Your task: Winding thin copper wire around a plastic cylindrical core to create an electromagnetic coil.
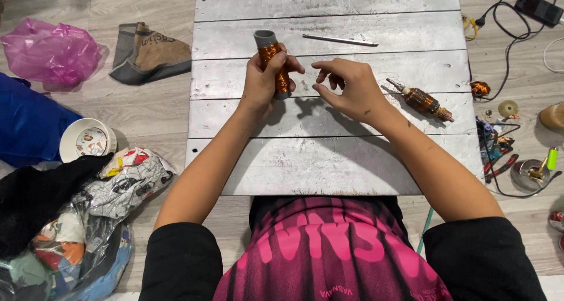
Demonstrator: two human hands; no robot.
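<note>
My left hand [263, 77] grips a grey tube wound with copper wire [271, 59], held upright over the grey wooden board [329, 166]. My right hand [346, 84] hovers just to the right of it, fingers curled and pinched together, perhaps on a thin wire that is too fine to see. A motor armature with copper windings [424, 101] lies on the board to the right of my right hand. A thin metal rod [339, 40] lies on the board behind both hands.
Left on the floor lie a pink plastic bag [50, 51], a folded cloth [147, 53], a white bowl [87, 139] and a bag of clothes [88, 218]. On the right are cables, a small copper coil [480, 89], pliers [499, 163] and a black charger [537, 8].
</note>
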